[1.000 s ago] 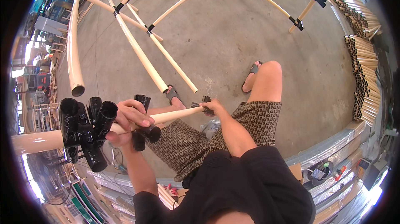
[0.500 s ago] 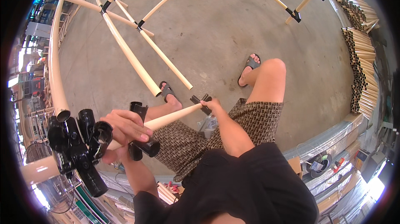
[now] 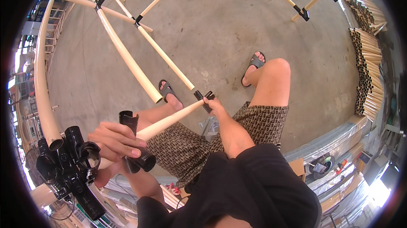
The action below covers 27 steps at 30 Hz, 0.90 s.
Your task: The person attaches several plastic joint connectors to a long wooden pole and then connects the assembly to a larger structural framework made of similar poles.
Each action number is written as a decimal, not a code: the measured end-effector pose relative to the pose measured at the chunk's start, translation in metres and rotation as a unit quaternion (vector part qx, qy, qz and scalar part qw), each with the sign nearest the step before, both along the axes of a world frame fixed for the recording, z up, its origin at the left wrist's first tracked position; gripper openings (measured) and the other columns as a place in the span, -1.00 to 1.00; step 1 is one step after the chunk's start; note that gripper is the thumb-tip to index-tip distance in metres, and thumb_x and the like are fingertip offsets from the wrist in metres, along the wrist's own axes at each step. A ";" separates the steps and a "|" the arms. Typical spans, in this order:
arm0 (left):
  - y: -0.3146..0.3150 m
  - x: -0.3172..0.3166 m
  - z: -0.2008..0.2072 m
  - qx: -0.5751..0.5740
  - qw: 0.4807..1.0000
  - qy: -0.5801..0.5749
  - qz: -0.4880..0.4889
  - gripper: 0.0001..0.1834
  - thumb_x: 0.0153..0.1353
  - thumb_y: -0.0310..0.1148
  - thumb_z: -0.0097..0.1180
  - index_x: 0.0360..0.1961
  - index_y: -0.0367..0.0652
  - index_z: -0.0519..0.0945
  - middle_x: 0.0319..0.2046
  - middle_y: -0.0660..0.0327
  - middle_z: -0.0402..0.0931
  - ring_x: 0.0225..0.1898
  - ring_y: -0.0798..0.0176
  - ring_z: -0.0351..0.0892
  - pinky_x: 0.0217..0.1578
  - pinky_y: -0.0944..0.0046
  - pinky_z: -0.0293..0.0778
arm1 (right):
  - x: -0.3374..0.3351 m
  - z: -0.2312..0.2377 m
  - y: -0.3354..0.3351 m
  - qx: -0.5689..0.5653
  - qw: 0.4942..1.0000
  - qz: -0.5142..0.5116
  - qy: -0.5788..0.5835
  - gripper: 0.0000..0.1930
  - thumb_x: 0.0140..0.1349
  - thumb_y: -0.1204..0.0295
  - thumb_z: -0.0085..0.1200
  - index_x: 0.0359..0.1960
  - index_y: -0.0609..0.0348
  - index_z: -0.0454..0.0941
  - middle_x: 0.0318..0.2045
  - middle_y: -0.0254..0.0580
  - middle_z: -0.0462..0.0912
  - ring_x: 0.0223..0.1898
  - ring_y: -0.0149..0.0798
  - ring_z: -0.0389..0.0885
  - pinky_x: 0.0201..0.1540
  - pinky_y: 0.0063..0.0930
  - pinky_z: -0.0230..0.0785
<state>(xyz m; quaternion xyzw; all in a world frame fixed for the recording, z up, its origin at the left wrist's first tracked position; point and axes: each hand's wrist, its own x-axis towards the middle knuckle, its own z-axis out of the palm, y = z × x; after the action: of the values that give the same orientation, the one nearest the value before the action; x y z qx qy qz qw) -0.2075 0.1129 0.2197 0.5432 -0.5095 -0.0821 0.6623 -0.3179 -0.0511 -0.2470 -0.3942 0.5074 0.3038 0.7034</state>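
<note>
A cream pipe [image 3: 169,120] lies across in front of me, from lower left to the middle. My left hand [image 3: 115,143] wraps round it between a black pipe joint [image 3: 137,160] and a large cluster of black joints [image 3: 68,171]. My right hand [image 3: 215,106] is closed on the black joint [image 3: 204,100] at the pipe's other end. That joint meets or nearly meets the near end of a frame pipe [image 3: 169,62]; I cannot tell if they are engaged. A thicker frame pipe [image 3: 129,58] ends openly beside it. Another upright pipe [image 3: 43,75] ends at the cluster.
A frame of cream pipes with black joints [image 3: 137,19] stands ahead on the concrete floor [image 3: 220,37]. Stacked pipes [image 3: 368,75] line the right side. Wrapped long stock and a black reel [image 3: 323,166] lie behind at right. My sandalled feet are apart on the floor.
Both hands have moved slightly left with the pipe. The joint at my right hand has come closer to the frame pipe's end, and the cluster has shifted left and down in view.
</note>
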 end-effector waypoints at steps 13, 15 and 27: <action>-0.015 0.001 -0.002 -0.059 0.996 -0.060 -0.006 -0.25 0.12 0.43 0.13 -0.55 -0.16 0.42 -0.54 -0.10 0.67 -0.55 -0.03 0.74 -0.55 0.15 0.59 | 0.006 -0.012 0.016 -0.004 0.998 -0.038 -0.050 -0.56 0.30 0.16 0.26 0.12 -0.08 0.38 -0.14 -0.28 0.63 -0.23 -0.25 0.61 -0.27 -0.15 0.42; -0.018 -0.001 0.000 -0.046 0.997 -0.061 -0.016 -0.25 0.12 0.42 0.14 -0.56 -0.17 0.41 -0.54 -0.11 0.67 -0.56 -0.03 0.73 -0.54 0.14 0.59 | 0.004 -0.018 0.018 -0.009 0.995 -0.066 -0.073 -0.58 0.31 0.17 0.25 0.11 -0.07 0.39 -0.14 -0.28 0.63 -0.24 -0.28 0.61 -0.28 -0.20 0.41; -0.026 -0.003 0.001 -0.024 0.995 -0.087 -0.049 -0.23 0.05 0.42 0.21 -0.60 -0.17 0.38 -0.49 -0.16 0.67 -0.49 -0.13 0.74 -0.51 0.08 0.59 | 0.027 -0.025 0.024 -0.050 0.992 -0.023 -0.116 -0.57 0.35 0.14 0.19 0.11 0.06 0.38 -0.20 -0.26 0.62 -0.24 -0.33 0.58 -0.31 -0.31 0.38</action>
<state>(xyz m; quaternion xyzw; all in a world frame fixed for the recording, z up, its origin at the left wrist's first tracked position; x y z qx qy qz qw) -0.2100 0.0870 0.2209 0.5062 -0.5933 -0.0545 0.6236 -0.2905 -0.0275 -0.2716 -0.4497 0.4462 0.2141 0.7436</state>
